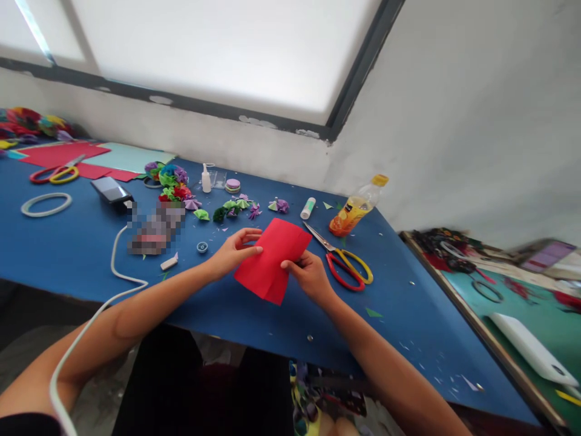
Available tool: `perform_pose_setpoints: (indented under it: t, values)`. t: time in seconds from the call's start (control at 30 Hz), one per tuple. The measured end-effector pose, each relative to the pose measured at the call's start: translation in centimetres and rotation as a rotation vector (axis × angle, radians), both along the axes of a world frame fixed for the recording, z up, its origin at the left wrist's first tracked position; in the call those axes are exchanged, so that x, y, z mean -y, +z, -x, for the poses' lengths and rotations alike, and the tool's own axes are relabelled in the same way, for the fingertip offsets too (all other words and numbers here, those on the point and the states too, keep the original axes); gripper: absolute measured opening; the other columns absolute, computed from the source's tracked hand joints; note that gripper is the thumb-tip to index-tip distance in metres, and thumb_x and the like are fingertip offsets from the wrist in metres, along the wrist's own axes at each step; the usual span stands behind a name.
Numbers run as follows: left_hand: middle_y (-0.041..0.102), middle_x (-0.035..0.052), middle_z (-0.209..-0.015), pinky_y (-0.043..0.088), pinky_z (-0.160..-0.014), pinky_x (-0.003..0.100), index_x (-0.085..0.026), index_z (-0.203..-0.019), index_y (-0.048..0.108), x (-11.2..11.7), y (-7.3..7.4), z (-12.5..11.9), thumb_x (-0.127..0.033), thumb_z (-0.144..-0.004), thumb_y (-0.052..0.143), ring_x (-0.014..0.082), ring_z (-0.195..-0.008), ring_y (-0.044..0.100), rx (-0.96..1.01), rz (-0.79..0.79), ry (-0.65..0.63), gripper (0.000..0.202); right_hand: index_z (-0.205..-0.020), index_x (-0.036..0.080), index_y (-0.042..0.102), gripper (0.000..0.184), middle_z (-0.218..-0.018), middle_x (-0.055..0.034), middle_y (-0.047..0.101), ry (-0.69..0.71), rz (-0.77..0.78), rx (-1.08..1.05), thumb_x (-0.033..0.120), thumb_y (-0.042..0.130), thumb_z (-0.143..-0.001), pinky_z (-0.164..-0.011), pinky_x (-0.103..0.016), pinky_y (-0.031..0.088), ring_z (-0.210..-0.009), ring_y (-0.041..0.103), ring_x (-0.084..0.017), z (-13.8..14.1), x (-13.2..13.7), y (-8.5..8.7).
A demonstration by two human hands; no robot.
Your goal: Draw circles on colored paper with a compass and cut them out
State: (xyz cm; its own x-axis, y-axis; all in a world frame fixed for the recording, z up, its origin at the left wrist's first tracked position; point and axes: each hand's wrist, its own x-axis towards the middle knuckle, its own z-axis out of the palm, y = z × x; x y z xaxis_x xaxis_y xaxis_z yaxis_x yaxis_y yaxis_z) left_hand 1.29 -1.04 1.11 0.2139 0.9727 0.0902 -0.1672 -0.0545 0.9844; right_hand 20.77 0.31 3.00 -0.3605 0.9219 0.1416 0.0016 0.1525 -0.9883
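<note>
A folded sheet of red paper [272, 257] lies tilted on the blue table [82, 248] in front of me. My left hand [236, 249] rests on its left edge, fingers pressed together on the paper. My right hand [308, 272] pinches the sheet's right edge. Red and yellow scissors [345, 263] lie just right of my right hand, apart from it.
Small folded paper flowers [175, 184] and scraps lie behind the sheet, with a glue bottle [206, 178], a glue stick [308, 208] and an orange drink bottle [356, 209]. A phone [110, 189], a white cable [118, 266], a ring [46, 204] and more scissors [59, 172] sit left. A green table [521, 315] stands at right.
</note>
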Motion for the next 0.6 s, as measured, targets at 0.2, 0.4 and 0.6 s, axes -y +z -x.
perform_pose_setpoints:
  t: [0.2,0.4,0.6]
  values:
    - [0.060,0.0084,-0.128,0.050,-0.090,0.038,-0.023,-0.137,0.043,1.6,0.5,-0.2,-0.028,-0.057,0.084,0.0247,-0.109,0.060,-0.216,-0.030,-0.367,0.090,-0.055,0.020,0.066,0.037,-0.052,0.0012,0.063,-0.016,0.026,0.110,0.047,0.087,-0.042,-0.052,-0.029,0.047,-0.050,0.056,-0.016,0.1,-0.1,-0.2]
    - [0.073,0.0069,-0.097,0.053,-0.086,0.036,-0.015,-0.102,0.065,0.3,0.6,-0.3,-0.031,-0.072,0.064,0.0228,-0.093,0.068,0.268,0.228,0.007,0.034,-0.056,0.019,0.068,0.035,-0.059,-0.0015,0.068,-0.098,-0.082,0.164,0.049,0.084,-0.049,-0.058,-0.031,0.050,-0.058,0.060,-0.019,-1.0,-0.6,0.4]
    - [0.073,0.0058,-0.085,0.055,-0.076,0.028,-0.015,-0.084,0.065,-1.7,1.2,0.7,-0.025,-0.071,0.062,0.0194,-0.083,0.069,0.383,0.197,0.467,0.016,-0.083,0.023,0.074,0.035,-0.083,-0.0016,0.075,-0.114,-0.043,0.052,0.043,0.084,-0.056,-0.081,-0.035,0.053,-0.083,0.068,-0.020,-2.9,-3.0,1.1]
